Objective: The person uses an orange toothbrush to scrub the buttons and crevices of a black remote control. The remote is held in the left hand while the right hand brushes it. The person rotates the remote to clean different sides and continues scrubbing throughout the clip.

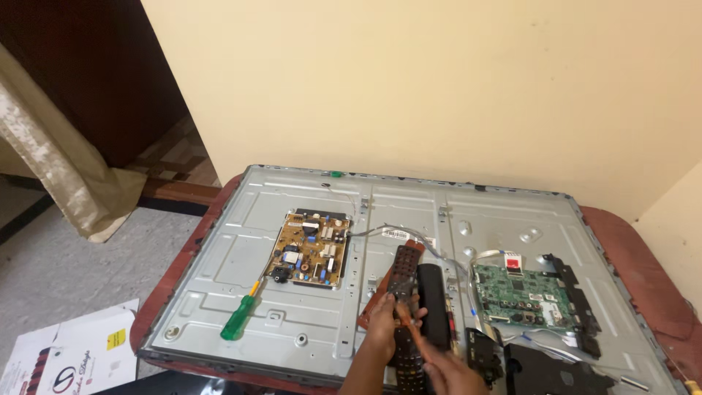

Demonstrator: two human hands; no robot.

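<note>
An opened flat television lies face down, its grey metal back panel (409, 212) filling the table. My left hand (386, 322) holds a dark remote control (404, 272) near the panel's front middle. My right hand (442, 366) comes in from below and touches the lower part of that remote; whether it grips anything is hidden. A second, black remote (433, 303) lies right beside them. A yellow-brown power board (311, 249) sits left of centre. A green main board (521, 296) sits to the right, with flat ribbon cables (548, 344).
A green-handled screwdriver (241, 314) lies on the panel's front left. Black plastic parts (545, 369) rest at the front right. The red-brown table rim (636, 256) shows around the panel. A cardboard box (69, 358) lies on the floor at left, a curtain (58, 161) hangs beyond.
</note>
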